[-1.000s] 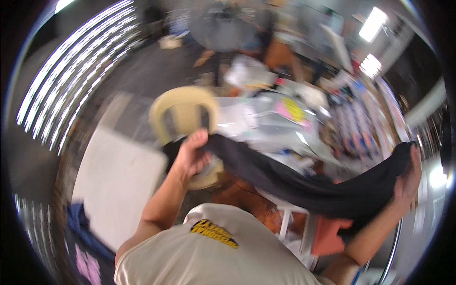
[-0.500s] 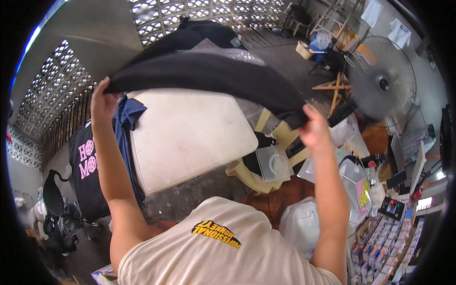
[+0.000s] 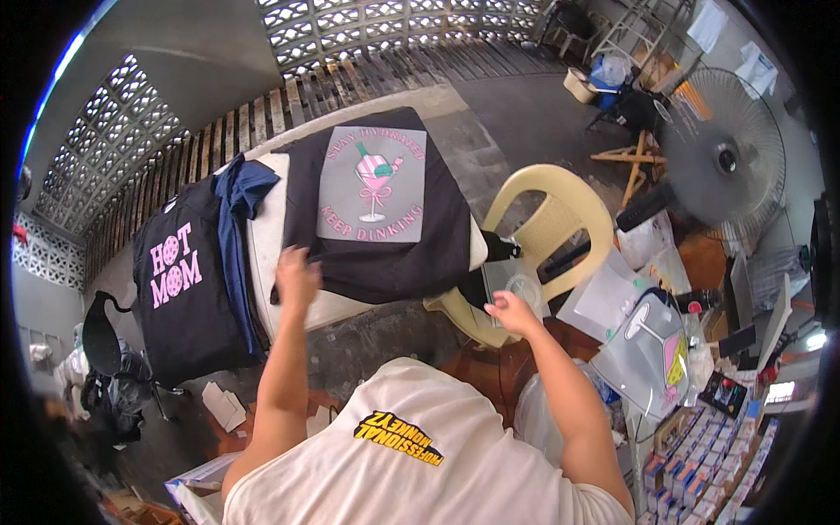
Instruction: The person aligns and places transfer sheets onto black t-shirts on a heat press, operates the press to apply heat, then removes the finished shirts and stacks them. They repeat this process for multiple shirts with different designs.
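A black shirt [image 3: 302, 210] lies spread over the white table [image 3: 271, 227]. On its front rests a grey transfer sheet [image 3: 337, 219] bearing a pink and green cocktail-glass design and lettering. My left hand [image 3: 298, 282] is over the shirt's near left edge, slightly blurred, with fingers apart; whether it touches the cloth is unclear. Off the shirt's near right corner, my right hand [image 3: 514, 312] has loosely bent fingers and no cloth visibly gripped. It is close to a clear sheet [image 3: 529, 284] on a cream plastic chair [image 3: 599, 232].
Another black shirt with pink print [image 3: 197, 306] and a dark blue garment [image 3: 236, 262] hang at the table's left end. A standing fan [image 3: 726, 157] is at the right. Nearer are a printed sheet [image 3: 639, 350] and stacked small boxes [image 3: 700, 464].
The black shirt, held up and stretched between both hands before, now lies flat on the table with the transfer sheet showing. Both hands have come down and closer to my body.
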`<state>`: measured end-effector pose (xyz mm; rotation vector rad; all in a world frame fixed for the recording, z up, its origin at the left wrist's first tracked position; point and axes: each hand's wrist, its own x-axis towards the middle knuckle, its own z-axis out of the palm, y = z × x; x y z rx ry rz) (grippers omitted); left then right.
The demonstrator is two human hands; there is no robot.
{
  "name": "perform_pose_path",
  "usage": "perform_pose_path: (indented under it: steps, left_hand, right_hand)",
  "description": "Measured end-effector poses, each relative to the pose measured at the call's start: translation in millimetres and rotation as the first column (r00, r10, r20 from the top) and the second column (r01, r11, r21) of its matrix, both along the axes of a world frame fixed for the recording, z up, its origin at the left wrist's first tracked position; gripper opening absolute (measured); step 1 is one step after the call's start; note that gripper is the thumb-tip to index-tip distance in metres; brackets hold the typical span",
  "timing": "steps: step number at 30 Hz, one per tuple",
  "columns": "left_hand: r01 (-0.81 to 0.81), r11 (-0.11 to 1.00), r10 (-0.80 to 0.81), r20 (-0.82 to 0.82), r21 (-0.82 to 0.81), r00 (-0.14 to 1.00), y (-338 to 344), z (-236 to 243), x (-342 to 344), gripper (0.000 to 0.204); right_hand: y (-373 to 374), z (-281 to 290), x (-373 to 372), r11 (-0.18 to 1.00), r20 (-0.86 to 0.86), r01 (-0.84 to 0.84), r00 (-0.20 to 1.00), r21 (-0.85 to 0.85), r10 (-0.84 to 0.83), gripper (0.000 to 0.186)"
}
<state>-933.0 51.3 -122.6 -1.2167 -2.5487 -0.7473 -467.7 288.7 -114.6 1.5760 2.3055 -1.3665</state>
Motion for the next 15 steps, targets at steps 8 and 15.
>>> perform_pose_path:
  steps: [8, 15]
  left_hand:
    - [-0.003, 0.875, 0.103, 0.181, -0.485, 0.978, 56, -28, 64, 0.064]
    - [0.226, 0.915, -0.253, -0.038, -0.334, 0.967, 122, -22, 172, 0.051]
  right_hand:
    - [-191, -42, 241, 0.828, 0.036, 0.56, 0.829, -0.044, -0.558, 0.04]
    - [-458, -149, 282, 0.43, 0.077, 0.871, 0.458, -0.238, -0.885, 0.031]
